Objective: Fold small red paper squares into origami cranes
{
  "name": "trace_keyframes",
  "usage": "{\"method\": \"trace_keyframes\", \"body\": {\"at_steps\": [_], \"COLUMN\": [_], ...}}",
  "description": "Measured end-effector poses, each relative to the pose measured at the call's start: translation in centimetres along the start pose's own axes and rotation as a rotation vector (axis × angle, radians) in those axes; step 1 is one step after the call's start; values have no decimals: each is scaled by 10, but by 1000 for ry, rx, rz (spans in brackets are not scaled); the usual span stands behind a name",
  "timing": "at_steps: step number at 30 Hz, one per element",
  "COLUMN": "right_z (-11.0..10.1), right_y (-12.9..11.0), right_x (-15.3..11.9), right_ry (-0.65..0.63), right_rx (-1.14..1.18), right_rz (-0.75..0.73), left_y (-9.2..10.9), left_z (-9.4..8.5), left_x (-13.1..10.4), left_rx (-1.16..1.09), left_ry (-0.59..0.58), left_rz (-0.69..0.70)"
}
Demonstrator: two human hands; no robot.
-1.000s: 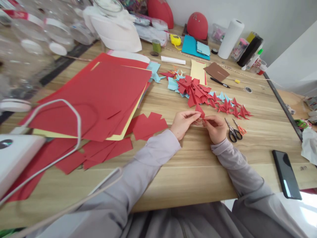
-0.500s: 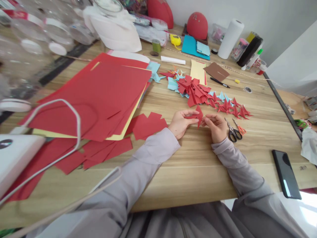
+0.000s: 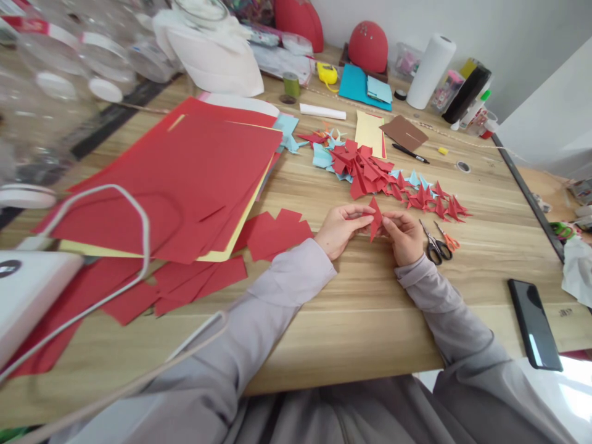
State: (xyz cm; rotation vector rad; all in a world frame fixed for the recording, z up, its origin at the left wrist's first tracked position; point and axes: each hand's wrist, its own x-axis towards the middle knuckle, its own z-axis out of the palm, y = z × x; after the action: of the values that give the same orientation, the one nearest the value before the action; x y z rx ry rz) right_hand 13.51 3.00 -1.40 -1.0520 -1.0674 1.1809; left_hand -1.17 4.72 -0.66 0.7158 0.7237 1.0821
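Note:
A small red paper (image 3: 376, 219), folded to a pointed diamond shape, is held upright between both hands above the wooden table. My left hand (image 3: 341, 229) pinches its left side with thumb and fingers. On the right side, my right hand (image 3: 403, 235) grips it between thumb and bent fingers. Just beyond lie folded red paper pieces (image 3: 363, 169) in a heap, with light blue ones (image 3: 322, 156) among them. Black-handled scissors (image 3: 438, 249) and small orange scissors (image 3: 449, 238) rest right of my right hand.
Large red sheets (image 3: 185, 179) are stacked at the left, with cut red pieces (image 3: 280, 234) beside them. A white cable (image 3: 147, 234) crosses the left side. A black phone (image 3: 535, 324) lies at the right; a pen (image 3: 411, 153) and a yellow tape measure (image 3: 327, 74) are farther back.
The red paper has turned and shifted slightly right, now showing a diamond-shaped face. My left fingers have moved a little at its left side, and my right hand has closed in on its right side.

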Motion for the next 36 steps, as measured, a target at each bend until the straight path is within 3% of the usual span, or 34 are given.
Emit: {"method": "trace_keyframes", "body": {"at_steps": [27,36], "right_z": [-1,0], "right_y": [0,-3], "right_x": [0,-1], "right_ry": [37,-27], "right_rx": [-44,-6], "right_rz": [-18,-25], "left_y": [-4,-2], "left_z": [3,3], "left_x": [-1,-2], "left_rx": [107,77], "left_ry": [66,67], "left_rz": [70,54]}}
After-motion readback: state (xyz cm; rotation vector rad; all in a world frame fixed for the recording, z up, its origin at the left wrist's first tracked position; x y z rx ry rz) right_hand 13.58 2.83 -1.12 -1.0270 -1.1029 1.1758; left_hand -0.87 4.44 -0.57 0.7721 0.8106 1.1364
